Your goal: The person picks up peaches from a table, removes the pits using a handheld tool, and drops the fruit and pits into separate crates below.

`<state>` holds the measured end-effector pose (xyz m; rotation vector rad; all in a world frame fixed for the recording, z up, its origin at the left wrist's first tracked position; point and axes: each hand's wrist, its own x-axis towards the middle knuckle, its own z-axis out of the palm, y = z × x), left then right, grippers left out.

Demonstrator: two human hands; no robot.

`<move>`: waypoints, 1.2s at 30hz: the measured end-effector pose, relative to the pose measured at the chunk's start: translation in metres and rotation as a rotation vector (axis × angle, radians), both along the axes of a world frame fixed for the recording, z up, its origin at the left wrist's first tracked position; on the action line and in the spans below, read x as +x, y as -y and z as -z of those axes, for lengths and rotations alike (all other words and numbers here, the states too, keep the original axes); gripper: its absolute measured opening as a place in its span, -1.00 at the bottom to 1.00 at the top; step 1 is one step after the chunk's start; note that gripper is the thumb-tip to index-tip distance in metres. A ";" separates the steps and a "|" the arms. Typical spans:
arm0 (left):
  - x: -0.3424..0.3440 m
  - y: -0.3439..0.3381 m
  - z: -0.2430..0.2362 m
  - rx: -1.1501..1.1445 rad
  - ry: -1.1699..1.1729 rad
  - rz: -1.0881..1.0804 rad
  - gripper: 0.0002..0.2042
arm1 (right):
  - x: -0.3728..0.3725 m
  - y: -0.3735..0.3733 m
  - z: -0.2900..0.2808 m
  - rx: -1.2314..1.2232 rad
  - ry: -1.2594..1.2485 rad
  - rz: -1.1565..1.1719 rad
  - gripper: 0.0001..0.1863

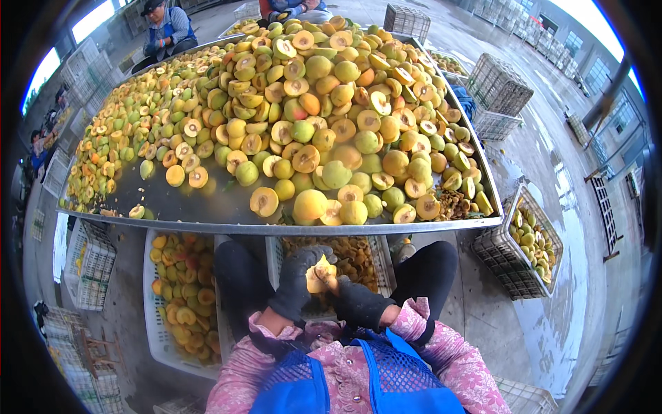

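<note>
Nearest the camera was the blue mesh apron (358,383) over pink flowered sleeves (241,376), at 6 o'clock in the view. Just above it, the left hand (298,283) in a dark glove was curled around a yellow peach half (319,276), with the fingers wrapped over its top and left side. The right hand (358,302), also gloved, pressed against the same fruit from the 4 o'clock side; whether it pinched a tool could not be told. The peach half was held over the person's lap, just in front of a white crate (376,259) with orange pits or pieces inside. At 9 o'clock from the hands stood a white crate of whole peaches (181,297). At 12 o'clock the metal table (276,226) carried a big heap of halved peaches (310,110). At 3 o'clock a wire basket (527,248) held greenish peaches.
</note>
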<state>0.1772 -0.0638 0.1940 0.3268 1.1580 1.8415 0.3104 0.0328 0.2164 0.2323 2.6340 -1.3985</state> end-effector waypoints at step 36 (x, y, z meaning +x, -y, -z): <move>-0.002 0.006 0.054 -0.034 0.225 0.135 -0.61 | -0.004 0.011 -0.002 -1.423 0.573 0.251 -0.67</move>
